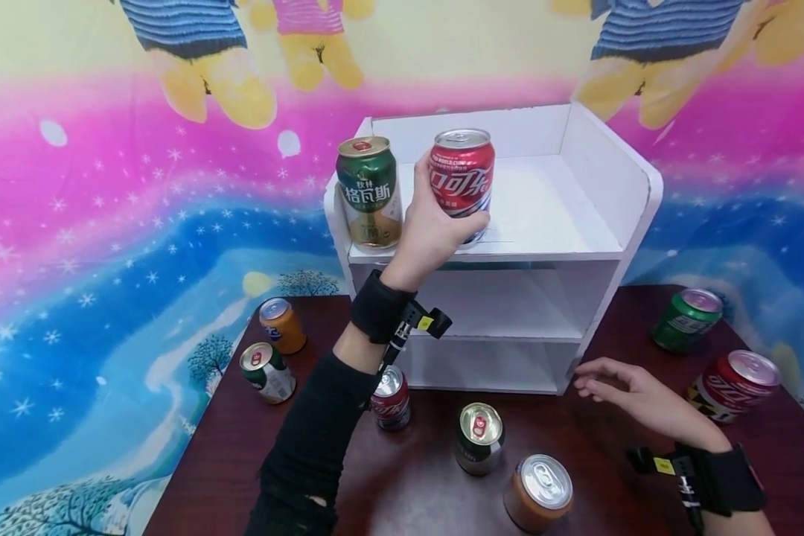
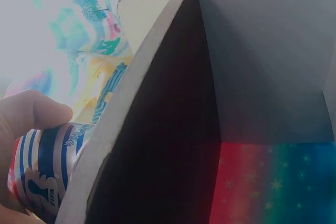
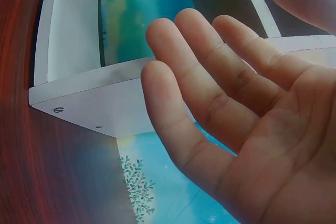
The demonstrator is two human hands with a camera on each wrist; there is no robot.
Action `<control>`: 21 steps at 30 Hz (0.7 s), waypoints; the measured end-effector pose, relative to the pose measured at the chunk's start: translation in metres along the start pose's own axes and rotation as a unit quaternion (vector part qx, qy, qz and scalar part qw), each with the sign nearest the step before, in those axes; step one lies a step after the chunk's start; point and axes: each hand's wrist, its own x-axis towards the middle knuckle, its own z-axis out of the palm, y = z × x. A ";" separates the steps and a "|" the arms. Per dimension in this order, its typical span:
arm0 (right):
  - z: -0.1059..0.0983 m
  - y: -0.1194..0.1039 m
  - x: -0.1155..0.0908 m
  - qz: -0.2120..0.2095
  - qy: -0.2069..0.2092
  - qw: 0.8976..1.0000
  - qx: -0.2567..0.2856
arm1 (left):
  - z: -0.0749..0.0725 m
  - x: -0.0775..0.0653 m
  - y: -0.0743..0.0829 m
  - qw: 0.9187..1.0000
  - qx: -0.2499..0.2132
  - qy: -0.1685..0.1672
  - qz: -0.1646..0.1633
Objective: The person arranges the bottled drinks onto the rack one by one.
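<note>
My left hand [image 1: 435, 227] grips a red cola can [image 1: 462, 171] at the top board of a white shelf unit [image 1: 549, 201]. In the left wrist view the can's blue-striped lower part [image 2: 50, 166] shows under the thumb, beside the shelf's board edge. Just left of that hand, a green and gold can [image 1: 368, 193] stands upright on the top board. My right hand [image 1: 633, 394] holds nothing; its fingers are relaxed near the unit's lower right corner. In the right wrist view the open palm [image 3: 283, 135] faces the camera, in front of the white side panel [image 3: 126, 103].
On the dark table [image 1: 402, 499] stand an orange can [image 1: 283, 326] and a green-white can [image 1: 268, 374] at left. In front are a red can [image 1: 391, 402], a dark can [image 1: 479, 439] and an orange can [image 1: 538, 495]. A green can [image 1: 686, 320] and a red can [image 1: 733, 385] stand right.
</note>
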 end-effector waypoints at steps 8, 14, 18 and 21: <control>0.001 0.001 0.000 0.000 -0.004 1.000 -0.008 | -0.001 0.000 -0.002 1.000 0.019 0.008 -0.018; 0.002 0.001 0.001 0.000 -0.002 1.000 -0.011 | 0.000 0.002 -0.002 0.999 0.032 0.023 -0.014; 0.002 0.000 0.001 0.001 0.002 1.000 -0.014 | -0.001 0.002 -0.001 1.000 0.002 0.009 0.000; 0.001 -0.001 0.002 0.003 0.002 1.000 -0.011 | -0.003 0.002 -0.002 1.000 -0.022 -0.009 0.000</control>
